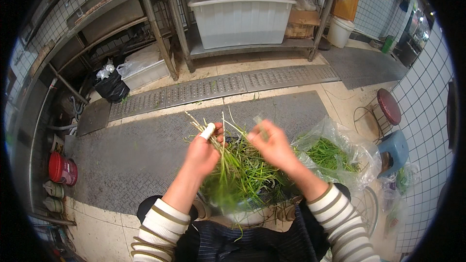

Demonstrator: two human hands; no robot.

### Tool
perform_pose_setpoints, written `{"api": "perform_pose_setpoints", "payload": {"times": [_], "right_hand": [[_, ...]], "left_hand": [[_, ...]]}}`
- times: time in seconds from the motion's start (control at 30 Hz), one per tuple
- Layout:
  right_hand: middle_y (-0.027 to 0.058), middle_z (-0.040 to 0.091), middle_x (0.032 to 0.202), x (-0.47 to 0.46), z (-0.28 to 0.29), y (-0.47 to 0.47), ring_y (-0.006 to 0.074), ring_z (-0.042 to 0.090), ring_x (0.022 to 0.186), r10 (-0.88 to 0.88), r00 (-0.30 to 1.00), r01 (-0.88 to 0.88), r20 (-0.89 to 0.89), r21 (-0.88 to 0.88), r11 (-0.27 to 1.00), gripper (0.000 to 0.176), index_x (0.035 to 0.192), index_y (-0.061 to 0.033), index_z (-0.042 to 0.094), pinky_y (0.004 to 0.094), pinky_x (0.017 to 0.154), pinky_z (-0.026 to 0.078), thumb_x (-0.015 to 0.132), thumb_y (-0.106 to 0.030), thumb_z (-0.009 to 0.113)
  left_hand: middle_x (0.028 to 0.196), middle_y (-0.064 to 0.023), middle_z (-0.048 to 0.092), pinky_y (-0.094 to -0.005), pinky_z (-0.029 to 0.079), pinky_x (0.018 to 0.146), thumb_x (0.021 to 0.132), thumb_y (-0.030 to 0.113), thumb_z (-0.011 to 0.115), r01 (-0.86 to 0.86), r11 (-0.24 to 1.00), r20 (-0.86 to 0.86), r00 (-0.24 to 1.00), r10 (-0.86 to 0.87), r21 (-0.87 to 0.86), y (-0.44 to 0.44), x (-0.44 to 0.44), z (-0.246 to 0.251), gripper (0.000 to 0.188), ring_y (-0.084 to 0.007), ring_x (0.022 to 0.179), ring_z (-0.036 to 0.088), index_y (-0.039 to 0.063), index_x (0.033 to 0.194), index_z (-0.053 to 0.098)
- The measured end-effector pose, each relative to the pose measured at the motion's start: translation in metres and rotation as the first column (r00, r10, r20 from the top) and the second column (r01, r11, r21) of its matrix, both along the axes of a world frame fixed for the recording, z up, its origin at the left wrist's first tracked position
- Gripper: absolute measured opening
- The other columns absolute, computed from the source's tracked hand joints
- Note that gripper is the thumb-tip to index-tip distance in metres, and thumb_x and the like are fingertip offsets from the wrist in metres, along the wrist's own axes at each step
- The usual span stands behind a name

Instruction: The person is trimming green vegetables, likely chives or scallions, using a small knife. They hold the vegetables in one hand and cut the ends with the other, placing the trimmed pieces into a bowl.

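Observation:
My left hand (205,153), with a white wrapping on its thumb, grips a small bunch of thin green stalks (225,158), pale ends up and green leaves hanging down. To its right is my right hand (271,143), blurred, with its fingers bent near a pale stalk; a blurred bit shows at its fingertips, and whether it grips anything is unclear. Below both hands lies a heap of long green leafy stalks (255,178) in a container between my knees, mostly hidden. On the right, a clear plastic bag (366,153) lies open around more green stalks (329,154).
A blue plastic stool (395,151) and a red-topped round stool (389,106) stand at right. Ahead are a metal floor grate (207,86) and a steel table holding a large white bin (240,18). A black bag (112,85) and red bucket (62,168) stand at left.

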State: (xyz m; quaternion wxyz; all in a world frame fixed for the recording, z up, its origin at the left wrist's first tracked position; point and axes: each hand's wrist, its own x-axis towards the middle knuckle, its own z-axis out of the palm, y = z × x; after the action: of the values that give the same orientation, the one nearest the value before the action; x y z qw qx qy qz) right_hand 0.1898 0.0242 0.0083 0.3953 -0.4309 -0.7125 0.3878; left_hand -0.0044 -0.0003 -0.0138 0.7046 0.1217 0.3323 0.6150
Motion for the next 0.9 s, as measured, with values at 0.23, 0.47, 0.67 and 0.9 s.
{"api": "perform_pose_setpoints", "payload": {"times": [0.23, 0.47, 0.67, 0.9], "right_hand": [[0.0023, 0.057, 0.068, -0.024, -0.033, -0.014, 0.0071, 0.050, 0.057, 0.100, 0.979, -0.157, -0.177, -0.349, 0.924, 0.025, 0.086, -0.0005, 0.056, 0.0236, 0.050, 0.041, 0.079, -0.022, 0.067], [-0.0047, 0.049, 0.061, -0.009, 0.000, -0.001, 0.0017, 0.034, 0.043, -0.100, 0.882, -0.232, -0.461, -0.608, 0.760, 0.015, 0.082, -0.0056, 0.056, 0.0192, 0.037, 0.024, 0.082, -0.018, 0.065], [-0.0058, 0.051, 0.061, -0.002, 0.001, 0.004, 0.0012, 0.035, 0.044, -0.047, 0.908, -0.232, -0.416, -0.595, 0.770, 0.017, 0.086, -0.0053, 0.058, 0.0179, 0.037, 0.024, 0.080, -0.019, 0.067], [-0.0020, 0.058, 0.072, 0.002, 0.003, 0.002, 0.0029, 0.046, 0.055, 0.035, 0.905, -0.305, -0.423, -0.591, 0.746, 0.020, 0.091, -0.0032, 0.058, 0.0173, 0.045, 0.034, 0.077, -0.013, 0.069]], "left_hand": [[0.085, -0.0030, 0.053, -0.0259, 0.042, 0.064, 0.091, 0.020, 0.051, -0.064, 0.998, -0.117, 0.991, 0.061, -0.020, 0.005, 0.025, 0.004, 0.022, -0.0121, 0.068, 0.047, 0.002, 0.101, 0.054], [0.069, 0.0019, 0.052, -0.0214, 0.031, 0.046, 0.087, 0.016, 0.055, 0.076, 0.996, -0.445, 0.891, -0.090, -0.049, -0.002, 0.020, 0.008, 0.010, -0.0057, 0.050, 0.040, 0.007, 0.091, 0.056], [0.066, 0.0025, 0.053, -0.0208, 0.033, 0.048, 0.079, 0.015, 0.065, 0.301, 0.951, -0.568, 0.772, -0.286, -0.070, -0.015, 0.026, 0.013, 0.015, -0.0059, 0.054, 0.044, 0.007, 0.089, 0.059], [0.068, -0.0008, 0.053, -0.0206, 0.033, 0.047, 0.084, 0.006, 0.057, 0.232, 0.969, -0.388, 0.888, -0.246, -0.085, -0.011, 0.021, 0.010, 0.009, -0.0072, 0.054, 0.045, 0.003, 0.092, 0.057]]}}
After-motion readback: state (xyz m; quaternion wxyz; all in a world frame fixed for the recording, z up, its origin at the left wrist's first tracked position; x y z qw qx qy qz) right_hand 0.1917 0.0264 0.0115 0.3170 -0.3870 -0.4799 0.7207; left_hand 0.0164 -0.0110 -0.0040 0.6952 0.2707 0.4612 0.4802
